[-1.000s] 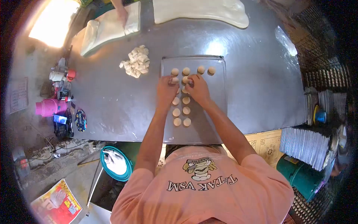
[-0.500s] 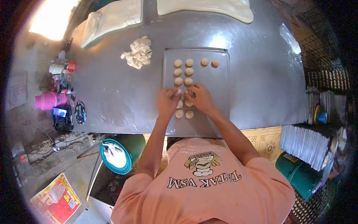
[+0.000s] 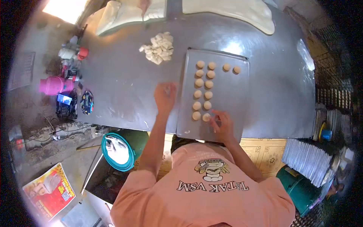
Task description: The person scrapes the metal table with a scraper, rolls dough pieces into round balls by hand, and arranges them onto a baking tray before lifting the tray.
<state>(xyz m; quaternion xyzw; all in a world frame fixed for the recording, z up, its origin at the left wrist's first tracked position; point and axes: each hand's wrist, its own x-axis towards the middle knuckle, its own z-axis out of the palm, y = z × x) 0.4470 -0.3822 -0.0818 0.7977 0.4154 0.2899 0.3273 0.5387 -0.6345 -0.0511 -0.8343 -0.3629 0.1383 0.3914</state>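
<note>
Left hand (image 3: 165, 96) has swung off the tray (image 3: 228, 90) of fourteen dough balls (image 3: 199, 83), fingers too blurred to tell; right hand (image 3: 222, 125) hovers, fingers spread.

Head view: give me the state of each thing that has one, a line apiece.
Tray: partly filled
Dough balls: rounded, two columns of six plus a pair
Dough pieces: heaped
Dough sheets: spread out
Left hand: beside tray, fingers curled
Right hand: fingers parted
Bucket: uncovered
Small screen: lit
</note>
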